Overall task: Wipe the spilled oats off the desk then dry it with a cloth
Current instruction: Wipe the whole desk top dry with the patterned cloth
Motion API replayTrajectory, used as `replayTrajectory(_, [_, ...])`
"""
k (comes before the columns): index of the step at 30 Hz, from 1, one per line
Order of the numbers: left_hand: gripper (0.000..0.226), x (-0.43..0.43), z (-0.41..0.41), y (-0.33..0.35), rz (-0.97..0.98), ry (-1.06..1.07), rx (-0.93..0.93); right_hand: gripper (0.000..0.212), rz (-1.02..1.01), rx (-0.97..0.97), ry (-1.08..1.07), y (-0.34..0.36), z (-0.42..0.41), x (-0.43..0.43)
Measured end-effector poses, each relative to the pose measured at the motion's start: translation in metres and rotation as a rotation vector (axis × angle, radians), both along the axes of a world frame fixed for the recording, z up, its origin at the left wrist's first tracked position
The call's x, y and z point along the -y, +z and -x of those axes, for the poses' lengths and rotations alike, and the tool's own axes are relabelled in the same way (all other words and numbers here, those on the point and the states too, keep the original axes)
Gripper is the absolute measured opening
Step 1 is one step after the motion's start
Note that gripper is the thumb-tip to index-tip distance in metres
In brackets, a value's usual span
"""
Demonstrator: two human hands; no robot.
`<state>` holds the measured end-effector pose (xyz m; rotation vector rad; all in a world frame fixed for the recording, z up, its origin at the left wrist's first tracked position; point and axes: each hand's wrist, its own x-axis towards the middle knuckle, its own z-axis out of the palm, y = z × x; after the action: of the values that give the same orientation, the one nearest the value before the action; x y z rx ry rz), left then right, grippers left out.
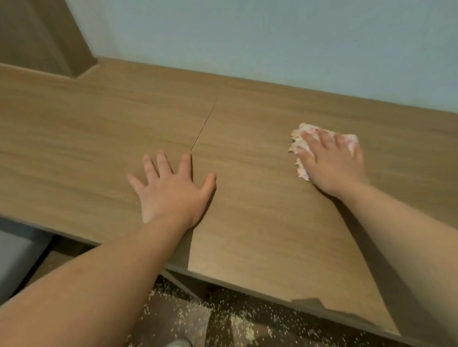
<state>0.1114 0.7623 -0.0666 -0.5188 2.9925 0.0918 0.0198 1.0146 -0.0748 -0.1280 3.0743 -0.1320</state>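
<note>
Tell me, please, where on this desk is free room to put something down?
Free: the wide desk stretch left of the left hand, the strip along the wall behind both hands, and the patch between them. Taken: only where the right hand presses the cloth.

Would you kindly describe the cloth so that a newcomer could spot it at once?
Start at the long wooden desk that runs along the pale wall. On its right side, the right hand presses flat on a crumpled cloth. It is the only fabric there, white with pink marks; the left hand rests on bare wood.
</note>
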Motion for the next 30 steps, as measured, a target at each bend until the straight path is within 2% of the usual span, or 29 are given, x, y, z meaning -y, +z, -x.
replayTrajectory(3, [0.074,0.002,0.000,-0.003,-0.003,-0.012,-0.015,0.054,0.023,0.037,-0.365,0.004,-0.018,-0.067])
replayTrajectory(5, [0.075,0.002,0.000,-0.003,-0.002,-0.014,-0.012,0.055,0.045,0.043,-0.478,0.006,-0.033,-0.066])
replayTrajectory(7, [0.075,0.002,-0.001,-0.003,0.003,-0.012,-0.010,0.054,0.049,0.010,-0.395,0.004,-0.050,-0.032])
replayTrajectory(11, [0.075,0.003,0.000,-0.002,0.003,-0.025,-0.012,0.052,0.037,0.030,0.042,0.001,-0.098,0.060])
replayTrajectory(14, [0.074,0.002,-0.001,0.001,-0.002,-0.023,-0.008,0.051,-0.009,0.037,0.190,0.004,-0.118,0.056])
replayTrajectory(16, [0.074,0.002,-0.001,0.001,0.001,-0.027,-0.004,0.051,-0.027,0.022,0.084,0.000,-0.124,0.016])
replayTrajectory(19, [0.073,0.001,-0.002,0.000,0.007,-0.025,0.005,0.051,-0.025,0.065,-0.238,0.004,-0.126,-0.037])
replayTrajectory(22, [0.073,0.000,-0.002,0.001,0.001,-0.018,-0.005,0.050,0.052,0.098,-0.418,0.008,-0.119,-0.021])
replayTrajectory(24, [0.073,0.000,-0.002,0.000,0.000,-0.020,-0.004,0.051,0.059,0.092,-0.295,0.008,-0.118,0.024])
replayTrajectory(27, [0.071,0.001,-0.001,-0.003,0.010,-0.018,-0.007,0.052,0.053,0.043,0.038,0.009,-0.141,0.095])
replayTrajectory(30, [0.066,0.001,0.001,-0.004,0.009,-0.010,-0.008,0.052,0.079,0.022,0.159,0.008,-0.174,0.109])
